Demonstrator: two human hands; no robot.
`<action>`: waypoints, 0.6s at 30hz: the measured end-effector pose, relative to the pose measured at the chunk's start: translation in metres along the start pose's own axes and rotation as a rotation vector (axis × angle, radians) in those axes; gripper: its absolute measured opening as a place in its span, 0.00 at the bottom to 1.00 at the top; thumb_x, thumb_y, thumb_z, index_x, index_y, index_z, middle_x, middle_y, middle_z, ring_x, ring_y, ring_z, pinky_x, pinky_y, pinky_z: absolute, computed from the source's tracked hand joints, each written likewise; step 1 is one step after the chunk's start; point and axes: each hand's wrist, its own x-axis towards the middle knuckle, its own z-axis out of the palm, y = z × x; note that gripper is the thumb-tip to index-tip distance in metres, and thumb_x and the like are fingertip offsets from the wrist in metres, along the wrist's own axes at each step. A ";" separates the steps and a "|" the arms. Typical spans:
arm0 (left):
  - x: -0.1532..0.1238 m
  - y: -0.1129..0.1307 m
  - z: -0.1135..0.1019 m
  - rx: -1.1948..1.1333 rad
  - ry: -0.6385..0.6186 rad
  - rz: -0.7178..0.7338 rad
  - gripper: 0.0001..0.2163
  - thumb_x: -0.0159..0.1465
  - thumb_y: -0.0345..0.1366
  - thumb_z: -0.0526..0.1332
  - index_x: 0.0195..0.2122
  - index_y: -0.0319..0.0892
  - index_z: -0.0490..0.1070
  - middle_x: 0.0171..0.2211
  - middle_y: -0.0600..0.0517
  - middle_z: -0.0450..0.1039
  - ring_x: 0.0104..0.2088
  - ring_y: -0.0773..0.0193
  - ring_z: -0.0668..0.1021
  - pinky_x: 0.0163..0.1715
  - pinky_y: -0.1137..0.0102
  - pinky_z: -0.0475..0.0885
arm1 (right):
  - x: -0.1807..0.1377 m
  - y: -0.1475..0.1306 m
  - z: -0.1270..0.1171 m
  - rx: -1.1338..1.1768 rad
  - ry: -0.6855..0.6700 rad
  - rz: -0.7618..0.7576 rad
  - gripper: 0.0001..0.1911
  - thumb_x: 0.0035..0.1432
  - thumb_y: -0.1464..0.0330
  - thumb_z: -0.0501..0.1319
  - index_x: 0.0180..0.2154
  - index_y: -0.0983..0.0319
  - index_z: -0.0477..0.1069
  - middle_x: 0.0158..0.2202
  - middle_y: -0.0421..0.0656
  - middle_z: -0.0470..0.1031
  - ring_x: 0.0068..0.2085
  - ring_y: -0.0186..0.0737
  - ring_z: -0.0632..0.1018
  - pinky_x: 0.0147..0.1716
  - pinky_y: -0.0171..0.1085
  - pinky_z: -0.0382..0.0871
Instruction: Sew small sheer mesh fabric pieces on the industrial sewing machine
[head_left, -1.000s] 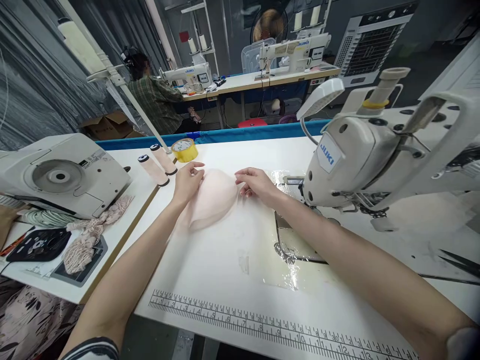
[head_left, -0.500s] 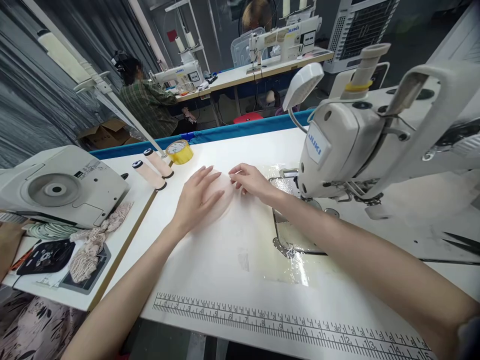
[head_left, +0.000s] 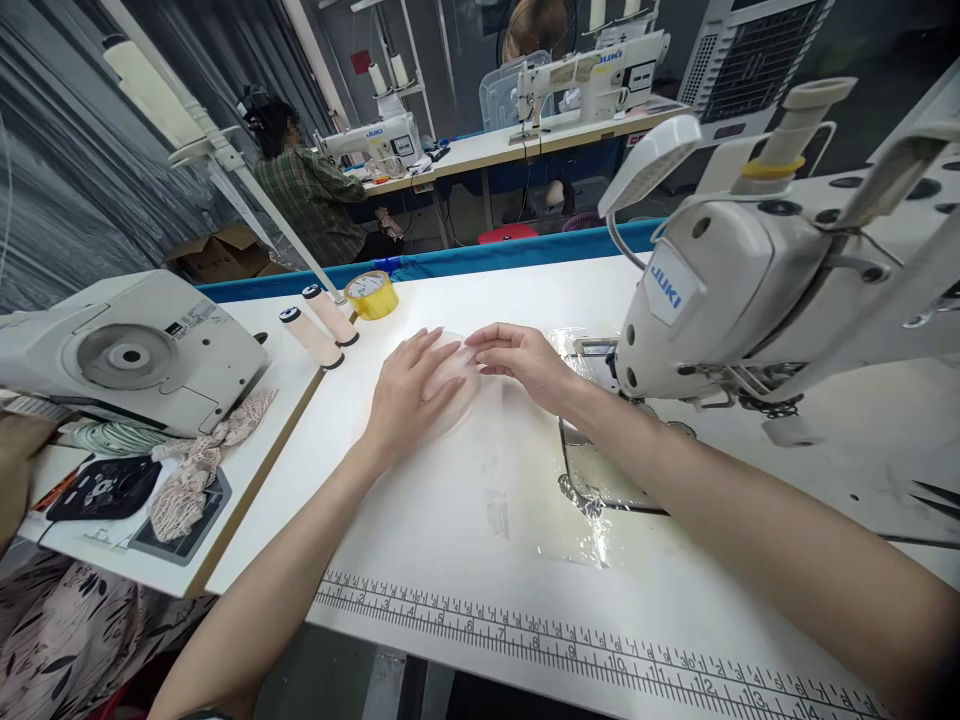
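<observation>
A pale pink padded cup lies on the white sewing table, left of the needle area. My left hand rests flat on it, fingers stretched out and together, covering most of it. My right hand lies at the cup's right edge, fingers extended and touching the rim near my left fingertips. Only a small part of the cup shows between and under the hands.
A white Juki sewing machine stands at the right with its lamp. Two thread cones and a yellow tape roll sit at the back left. Lace fabric and another machine lie left. A person sews at a far table. A ruler is printed along the front edge.
My left hand went from holding the cup's far left edge to lying flat on top of it. The cup now lies pressed lower. My right hand stays at its right rim.
</observation>
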 end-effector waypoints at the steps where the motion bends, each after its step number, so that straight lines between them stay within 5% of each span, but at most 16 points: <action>1: 0.000 -0.001 0.000 -0.005 0.003 -0.001 0.17 0.67 0.43 0.58 0.55 0.48 0.68 0.60 0.46 0.65 0.62 0.52 0.65 0.60 0.53 0.62 | 0.000 0.001 0.001 0.002 0.004 -0.011 0.09 0.44 0.71 0.65 0.33 0.61 0.75 0.37 0.40 0.75 0.40 0.36 0.74 0.42 0.37 0.70; 10: 0.000 0.001 -0.002 -0.028 0.021 -0.035 0.15 0.67 0.42 0.58 0.54 0.48 0.70 0.59 0.48 0.67 0.62 0.53 0.66 0.61 0.53 0.60 | -0.002 -0.002 0.002 -0.023 -0.022 -0.100 0.08 0.47 0.69 0.66 0.33 0.63 0.75 0.32 0.40 0.77 0.36 0.36 0.77 0.43 0.39 0.71; 18: 0.003 0.012 -0.005 -0.047 0.188 -0.037 0.08 0.65 0.38 0.62 0.44 0.47 0.76 0.53 0.50 0.74 0.58 0.56 0.70 0.62 0.54 0.57 | -0.001 -0.003 0.004 -0.053 -0.052 -0.154 0.09 0.48 0.67 0.68 0.33 0.63 0.74 0.31 0.41 0.78 0.36 0.37 0.78 0.43 0.40 0.70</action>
